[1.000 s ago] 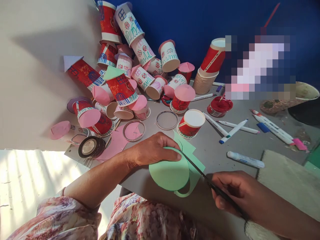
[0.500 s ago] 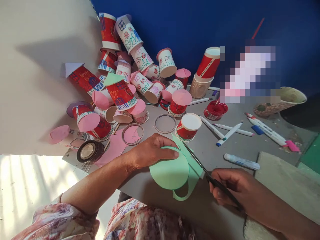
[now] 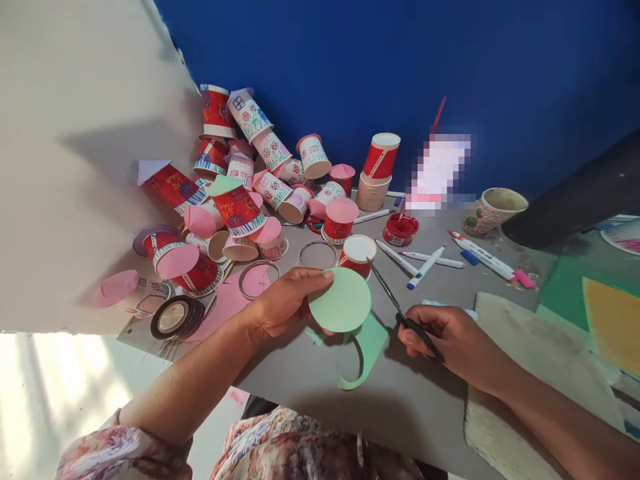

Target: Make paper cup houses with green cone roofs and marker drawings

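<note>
**Green disc in your left hand, scissors in your right**

Your left hand (image 3: 283, 303) is closed on the green paper disc (image 3: 340, 300): the thumb lies over its upper left edge and the other fingers are under it, so the disc is lifted a little above the grey table (image 3: 400, 393). The disc is round and cleanly cut. Just below it, on the table, lies the green offcut (image 3: 367, 347), a piece with a curved hook shape where the circle was taken out. The offcut is touching or almost touching the lower edge of the disc; you cannot tell which from this view.

Your right hand (image 3: 440, 337) is closed around the handles of the scissors (image 3: 395, 303). The blades point up and to the left, toward the red paper cup (image 3: 357, 253) that stands upside down just behind the disc. The blade tips are near the right edge of the disc but apart from it. Whether the blades are a little open or fully closed is not clear.

Farther out, behind your left hand, a heap of decorated paper cups (image 3: 240, 193) leans against the pale wall. A roll of tape (image 3: 175, 317) lies at the near left corner of the table. To the right of the red cup are several markers (image 3: 425, 267), a red paint lid (image 3: 400, 228) and a stack of plain cups (image 3: 375, 187). A woven mat (image 3: 525, 373) is under your right forearm.
</note>
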A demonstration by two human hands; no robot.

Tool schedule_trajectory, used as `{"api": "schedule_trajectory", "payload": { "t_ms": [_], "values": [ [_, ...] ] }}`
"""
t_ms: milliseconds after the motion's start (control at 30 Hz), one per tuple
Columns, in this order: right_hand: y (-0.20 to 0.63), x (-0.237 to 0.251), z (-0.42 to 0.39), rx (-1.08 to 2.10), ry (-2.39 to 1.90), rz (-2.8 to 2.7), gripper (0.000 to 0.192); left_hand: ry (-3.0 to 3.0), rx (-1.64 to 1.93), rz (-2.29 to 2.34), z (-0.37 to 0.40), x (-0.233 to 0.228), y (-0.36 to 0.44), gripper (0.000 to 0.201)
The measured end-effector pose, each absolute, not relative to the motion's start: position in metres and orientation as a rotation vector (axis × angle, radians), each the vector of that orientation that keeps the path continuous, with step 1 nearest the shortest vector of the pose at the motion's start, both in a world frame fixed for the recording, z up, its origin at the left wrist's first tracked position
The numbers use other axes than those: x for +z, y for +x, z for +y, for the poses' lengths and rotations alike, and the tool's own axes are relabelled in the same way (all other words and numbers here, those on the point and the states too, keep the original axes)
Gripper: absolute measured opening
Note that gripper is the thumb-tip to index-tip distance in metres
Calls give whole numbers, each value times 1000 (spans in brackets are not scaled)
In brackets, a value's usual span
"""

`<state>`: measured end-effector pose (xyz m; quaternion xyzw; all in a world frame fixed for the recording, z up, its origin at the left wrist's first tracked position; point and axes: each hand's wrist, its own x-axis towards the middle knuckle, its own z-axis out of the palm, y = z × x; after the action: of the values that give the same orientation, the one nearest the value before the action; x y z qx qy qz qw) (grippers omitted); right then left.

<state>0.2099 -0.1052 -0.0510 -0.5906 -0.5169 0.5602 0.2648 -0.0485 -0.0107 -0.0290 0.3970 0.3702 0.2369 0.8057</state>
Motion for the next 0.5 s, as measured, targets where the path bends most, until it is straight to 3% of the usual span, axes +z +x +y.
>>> {"api": "schedule_trajectory", "payload": {
  "t_ms": [367, 500],
  "values": [
    [209, -55, -105, 926, -1751, -1910, 36, 851, 717, 737, -28, 7, -63, 28],
    [209, -57, -107, 728, -1785, -2080, 35, 890, 761, 793, -54, -2, -66, 30]
  ]
}}
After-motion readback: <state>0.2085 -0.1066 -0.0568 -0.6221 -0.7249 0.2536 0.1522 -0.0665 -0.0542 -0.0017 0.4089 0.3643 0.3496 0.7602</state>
